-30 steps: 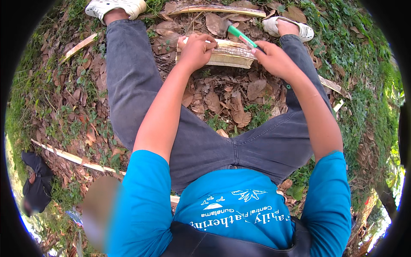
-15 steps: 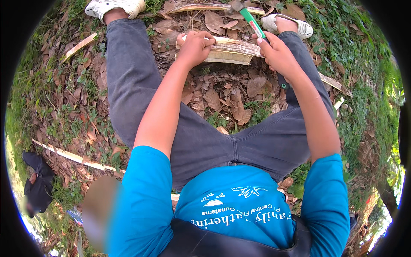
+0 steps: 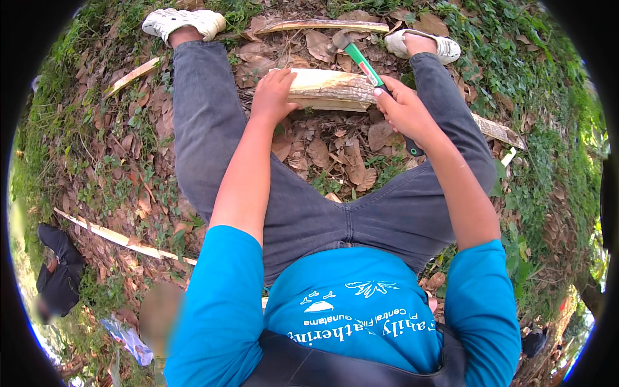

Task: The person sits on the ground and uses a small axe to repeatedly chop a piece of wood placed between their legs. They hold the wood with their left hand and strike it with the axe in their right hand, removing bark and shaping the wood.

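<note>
My right hand (image 3: 404, 111) is closed round the handle of a hammer (image 3: 362, 63) with a green and black grip. Its metal head points up and left, above the far edge of a split piece of wood (image 3: 332, 84). That piece is pale on top with rough bark along its near side. Beneath it shows the edge of another pale board (image 3: 332, 105). My left hand (image 3: 272, 97) grips the left end of the upper piece, fingers over its top and thumb at the near side. Whether a nail is there cannot be seen.
Long pale strips of wood lie about: one beyond the work (image 3: 322, 26), one at the left (image 3: 132, 76), one at the lower left (image 3: 122, 240), and one by my right knee (image 3: 498, 131). Another person in dark clothes (image 3: 59, 267) is at far left. Dry leaves and green plants cover the ground.
My left hand has gone from a pinch above the wood to a grip on its left end. The hammer has come down and left in my right hand. The view has shifted slightly.
</note>
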Demonstrator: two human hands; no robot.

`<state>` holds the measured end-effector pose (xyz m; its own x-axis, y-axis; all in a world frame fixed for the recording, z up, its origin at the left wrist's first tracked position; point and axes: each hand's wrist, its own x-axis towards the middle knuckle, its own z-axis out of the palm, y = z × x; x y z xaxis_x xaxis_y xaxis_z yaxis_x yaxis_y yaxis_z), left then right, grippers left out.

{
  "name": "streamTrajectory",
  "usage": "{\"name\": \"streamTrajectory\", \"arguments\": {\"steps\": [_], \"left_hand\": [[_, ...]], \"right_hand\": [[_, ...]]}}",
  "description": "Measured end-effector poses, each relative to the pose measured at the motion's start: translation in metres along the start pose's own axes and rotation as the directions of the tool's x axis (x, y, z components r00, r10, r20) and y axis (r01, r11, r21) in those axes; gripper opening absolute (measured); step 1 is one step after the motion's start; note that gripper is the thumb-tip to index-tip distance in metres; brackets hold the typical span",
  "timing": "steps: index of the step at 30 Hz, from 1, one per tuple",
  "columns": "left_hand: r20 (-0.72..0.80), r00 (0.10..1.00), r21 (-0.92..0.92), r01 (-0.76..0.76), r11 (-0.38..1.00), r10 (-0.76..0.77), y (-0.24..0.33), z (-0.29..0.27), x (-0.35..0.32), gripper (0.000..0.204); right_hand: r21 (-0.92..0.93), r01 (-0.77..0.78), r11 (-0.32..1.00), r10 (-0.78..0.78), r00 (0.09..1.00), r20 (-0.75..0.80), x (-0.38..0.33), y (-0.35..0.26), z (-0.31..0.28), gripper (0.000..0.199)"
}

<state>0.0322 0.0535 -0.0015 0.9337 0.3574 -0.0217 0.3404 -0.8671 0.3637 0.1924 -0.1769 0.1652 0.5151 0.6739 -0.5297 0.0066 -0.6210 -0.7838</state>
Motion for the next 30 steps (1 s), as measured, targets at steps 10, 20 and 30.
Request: {"name": "streamTrajectory", "arguments": {"steps": [10,20,30], "left_hand": [[-0.025,0.98,-0.24,0.187,0.953,-0.199,0.002,0.005,-0.003,0.102],[0.029,0.98,-0.244,0.2,0.949,-0.199,-0.017,0.012,0.014,0.105],[0.143,0.979,-0.214,0.173,0.961,-0.144,-0.017,0.006,0.017,0.112]], "right_hand": [[-0.294,0.063,0.954,-0.066,0.998,0.0,0.009,0.024,-0.002,0.038],[0.202,0.514,0.834,-0.365,0.787,-0.498,0.001,-0.067,0.001,0.034],[-0.222,0.105,0.969,-0.145,0.974,-0.172,0.001,-0.064,-0.018,0.034]]}}
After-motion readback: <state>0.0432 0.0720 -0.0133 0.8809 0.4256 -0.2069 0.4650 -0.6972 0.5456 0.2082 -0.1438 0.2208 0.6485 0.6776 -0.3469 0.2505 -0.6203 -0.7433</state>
